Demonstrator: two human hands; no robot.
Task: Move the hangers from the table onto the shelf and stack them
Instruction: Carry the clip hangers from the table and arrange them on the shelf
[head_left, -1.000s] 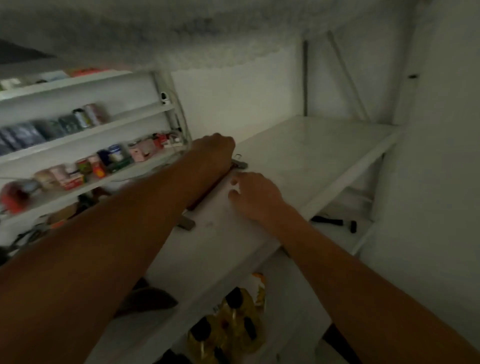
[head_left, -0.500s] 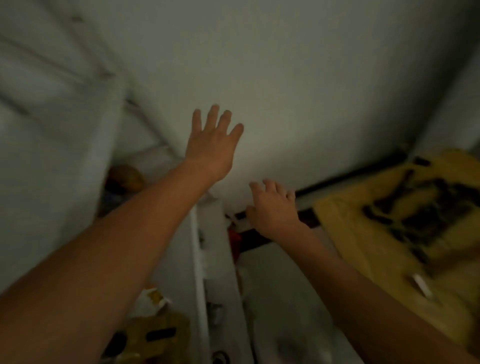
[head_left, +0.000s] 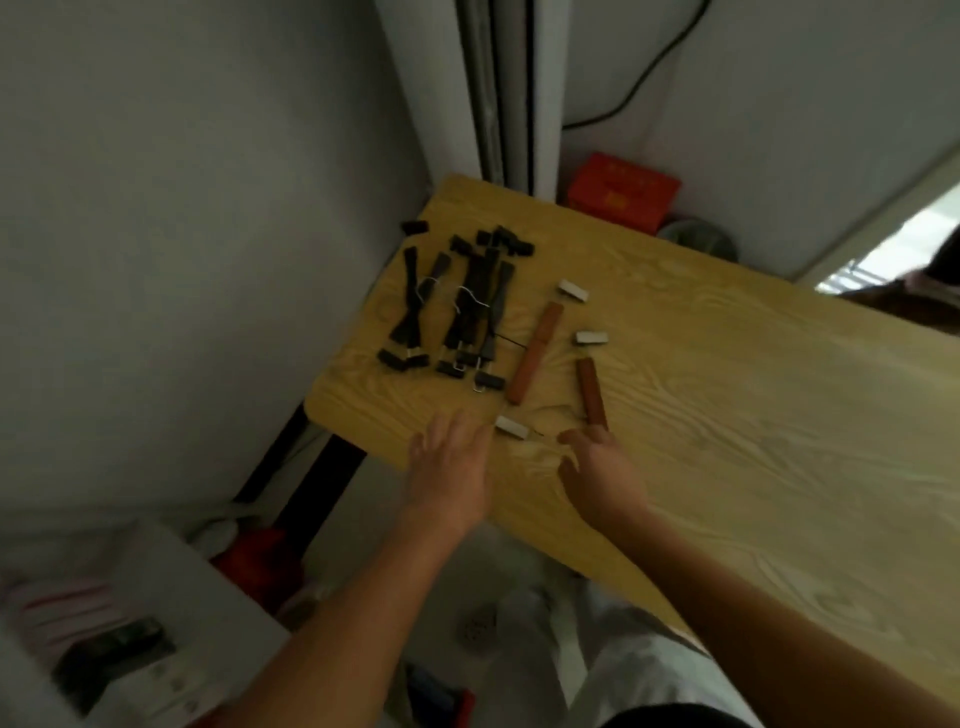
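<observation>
Down on the wooden tabletop (head_left: 727, 389), black hangers (head_left: 457, 306) lie heaped near its far left corner, a brown hanger (head_left: 535, 353) just beside them and a second brown hanger (head_left: 591, 395) further right. Both hands hold nothing: left hand (head_left: 452, 467) with fingers spread over the near edge, right hand (head_left: 597, 467) with fingers loosely straight by the second brown hanger's near end.

Two brown hangers (head_left: 535, 353) lie near the table's (head_left: 727, 415) near left corner, with three silver clips (head_left: 573, 291) showing at their ends. Along the left edge sits one heap of black hangers (head_left: 472, 306), at least four, too overlapped to count exactly. Two hands are over the near edge: left hand (head_left: 452, 467), right hand (head_left: 602, 473). One red box (head_left: 621, 192) sits past the far edge.
</observation>
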